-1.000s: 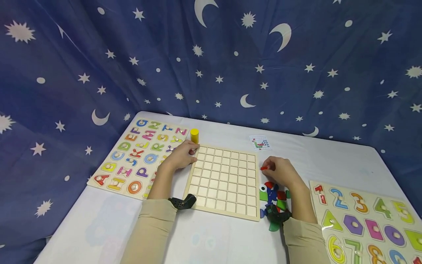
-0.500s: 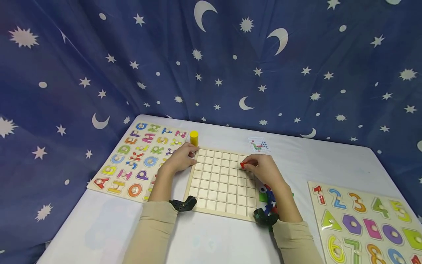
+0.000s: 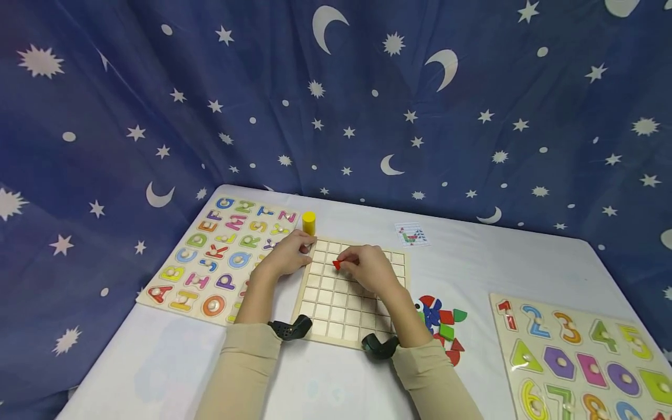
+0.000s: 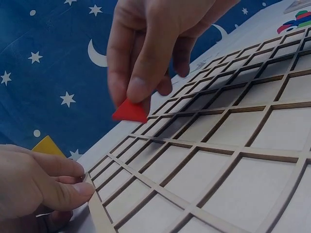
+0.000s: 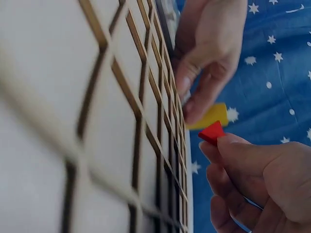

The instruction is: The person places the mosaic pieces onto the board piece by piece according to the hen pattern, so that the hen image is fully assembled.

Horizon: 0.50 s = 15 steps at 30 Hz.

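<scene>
A small red triangle piece (image 3: 337,265) is pinched between the thumb and fingers of my right hand (image 3: 370,269), over the upper left part of the wooden grid board (image 3: 332,314). In the left wrist view the red triangle (image 4: 130,111) hangs point up, apart from the board. My left hand (image 3: 286,255) grips the board's left edge near its far corner, thumb on the rim in the left wrist view. Just beyond it stands a yellow cylinder (image 3: 309,223). The board's visible squares hold no pieces; my right hand and forearm hide some of them.
Several coloured pieces (image 3: 446,332) lie in a pile right of the board. A small picture card (image 3: 412,234) lies behind it. An alphabet puzzle board (image 3: 205,256) is on the left, a number and shape puzzle board (image 3: 567,344) on the right. A star-patterned curtain (image 3: 357,105) hangs behind.
My right hand has carried the red triangle leftward from beside the board's right edge to over its upper left squares, uncovering the pile of pieces. My left hand stays at the board's edge.
</scene>
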Tool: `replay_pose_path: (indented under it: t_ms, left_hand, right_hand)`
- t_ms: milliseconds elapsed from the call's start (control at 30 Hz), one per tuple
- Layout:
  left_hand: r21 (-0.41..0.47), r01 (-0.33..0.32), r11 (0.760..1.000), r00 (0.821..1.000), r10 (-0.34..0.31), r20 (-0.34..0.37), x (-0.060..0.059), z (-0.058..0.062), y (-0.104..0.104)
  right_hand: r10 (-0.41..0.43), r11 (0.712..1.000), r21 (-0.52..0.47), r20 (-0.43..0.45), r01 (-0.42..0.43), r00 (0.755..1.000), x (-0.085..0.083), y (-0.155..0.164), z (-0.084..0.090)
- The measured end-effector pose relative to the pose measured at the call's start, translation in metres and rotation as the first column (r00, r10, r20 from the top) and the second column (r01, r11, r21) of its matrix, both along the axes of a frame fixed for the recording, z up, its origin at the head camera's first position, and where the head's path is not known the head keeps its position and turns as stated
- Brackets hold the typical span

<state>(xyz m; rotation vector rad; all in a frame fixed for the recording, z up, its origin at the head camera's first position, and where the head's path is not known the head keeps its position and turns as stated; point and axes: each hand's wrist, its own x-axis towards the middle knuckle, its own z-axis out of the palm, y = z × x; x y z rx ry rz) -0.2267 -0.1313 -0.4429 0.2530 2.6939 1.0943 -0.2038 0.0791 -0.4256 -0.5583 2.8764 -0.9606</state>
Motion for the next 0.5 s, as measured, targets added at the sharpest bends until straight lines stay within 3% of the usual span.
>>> replay_pose_path:
  t_ms: [200,500]
  left_hand:
    - [0.007,0.009,1.0,1.0,-0.008,-0.005,0.0,-0.002,0.0]
    - [-0.015,0.011,1.0,1.0,-0.011,-0.013,-0.002,-0.001,-0.002]
  right_hand:
    - [-0.005,1.0,-0.031,0.01,0.005,1.0,0.001,-0.017,-0.009]
    - [-0.007,0.996,-0.092,-0.074,0.0,0.997,-0.004,-0.028,-0.017]
